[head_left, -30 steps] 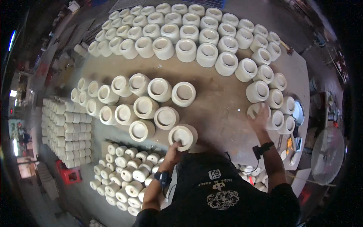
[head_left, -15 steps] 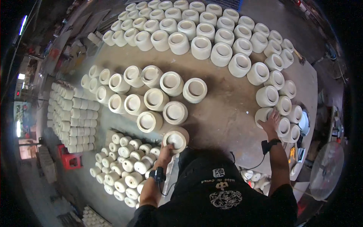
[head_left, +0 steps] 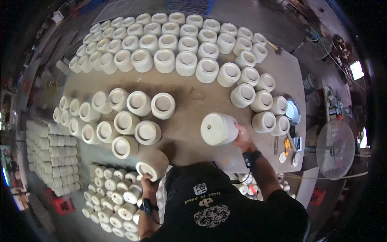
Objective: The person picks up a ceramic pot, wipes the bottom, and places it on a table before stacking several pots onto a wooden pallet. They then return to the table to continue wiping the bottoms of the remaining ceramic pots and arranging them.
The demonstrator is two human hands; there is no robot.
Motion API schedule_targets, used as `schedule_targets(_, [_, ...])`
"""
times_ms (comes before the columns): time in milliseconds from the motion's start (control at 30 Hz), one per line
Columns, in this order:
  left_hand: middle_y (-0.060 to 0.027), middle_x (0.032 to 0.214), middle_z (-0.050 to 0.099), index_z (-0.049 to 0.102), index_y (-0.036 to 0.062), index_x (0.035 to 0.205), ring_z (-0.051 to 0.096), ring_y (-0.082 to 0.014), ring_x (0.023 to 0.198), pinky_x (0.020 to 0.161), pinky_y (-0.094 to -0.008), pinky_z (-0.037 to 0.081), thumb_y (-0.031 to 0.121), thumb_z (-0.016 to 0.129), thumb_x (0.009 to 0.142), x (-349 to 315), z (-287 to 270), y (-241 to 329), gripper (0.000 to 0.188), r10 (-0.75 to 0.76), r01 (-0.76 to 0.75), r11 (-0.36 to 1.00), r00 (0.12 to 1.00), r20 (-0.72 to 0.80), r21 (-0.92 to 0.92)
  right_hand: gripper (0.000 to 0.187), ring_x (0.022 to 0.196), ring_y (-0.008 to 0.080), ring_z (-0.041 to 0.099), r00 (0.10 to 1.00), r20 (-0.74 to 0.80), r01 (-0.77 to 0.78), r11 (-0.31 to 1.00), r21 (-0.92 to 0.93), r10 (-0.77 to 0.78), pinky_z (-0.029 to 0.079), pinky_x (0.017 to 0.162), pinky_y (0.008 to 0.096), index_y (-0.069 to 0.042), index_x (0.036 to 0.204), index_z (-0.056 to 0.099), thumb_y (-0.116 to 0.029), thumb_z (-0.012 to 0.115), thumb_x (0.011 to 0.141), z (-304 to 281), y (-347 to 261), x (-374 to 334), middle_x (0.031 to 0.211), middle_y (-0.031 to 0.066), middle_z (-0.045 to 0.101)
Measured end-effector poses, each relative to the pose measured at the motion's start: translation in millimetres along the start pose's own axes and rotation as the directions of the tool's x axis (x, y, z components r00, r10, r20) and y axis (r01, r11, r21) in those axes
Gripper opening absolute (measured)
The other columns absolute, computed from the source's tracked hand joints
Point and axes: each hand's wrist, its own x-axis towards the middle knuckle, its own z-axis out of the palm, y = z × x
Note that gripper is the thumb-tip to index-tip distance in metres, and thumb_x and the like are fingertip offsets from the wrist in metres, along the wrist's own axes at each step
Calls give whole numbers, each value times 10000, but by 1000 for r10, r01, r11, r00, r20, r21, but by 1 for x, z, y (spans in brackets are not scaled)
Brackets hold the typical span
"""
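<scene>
White pot [head_left: 219,129] left of right hand [head_left: 243,138], clamped in it; left hand [head_left: 149,184] gripping tilted pot [head_left: 155,163].

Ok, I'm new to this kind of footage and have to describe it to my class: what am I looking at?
There's no machine, just a person's bare hands. The view is from a wide fisheye camera worn on the head, looking down, so straight edges bend.

The right hand holds a pale rounded piece, its end with a small dark hole showing. The left hand grips a second piece by its rim. Rows of similar pieces and a yellow-handled tool lie on the brown table.
</scene>
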Motion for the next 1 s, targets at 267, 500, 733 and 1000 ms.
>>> schedule_targets(267, [-124, 1241, 591, 532, 93, 1285, 569, -333, 1144, 905, -517, 538, 167, 582, 700, -4, 2, -2, 592, 41, -41, 995, 999, 2, -94, 749, 1304, 360, 476, 945, 227, 280, 943, -182, -236, 367, 1108, 510, -54, 1439, 420, -605, 382, 932, 65, 36, 3, 1454, 172, 461])
schedule_targets(500, [-110, 1202, 619, 517, 91, 1295, 607, -336, 1096, 891, -504, 555, 155, 570, 670, -36, 13, -6, 631, 80, -74, 994, 994, 76, -78, 1068, 1323, 402, 431, 812, 567, -294, 936, 193, 138, 386, 1083, 560, -125, 1511, 264, -750, 629, 726, 125, 22, -26, 1493, 232, 351])
schedule_targets(733, [-104, 1215, 587, 510, 112, 1289, 561, -325, 1140, 893, -516, 527, 129, 575, 634, -74, 20, -32, 658, 136, -137, 990, 991, -10, -38, 1127, 1325, 354, 457, 671, 718, -248, 969, -19, 186, 351, 1118, 494, -68, 1496, 305, -474, 780, 558, 129, 10, -22, 1465, 216, 416])
schedule_targets(1000, [-122, 1260, 573, 490, 71, 1313, 510, -362, 1199, 1013, -568, 388, 94, 540, 615, -97, 5, -53, 700, 105, -111, 993, 980, -168, -28, 965, 1305, 282, 488, 737, 631, 125, 868, -480, 243, 357, 1110, 413, -52, 1406, 474, -382, 806, 562, 133, -2, -4, 1423, 137, 505])
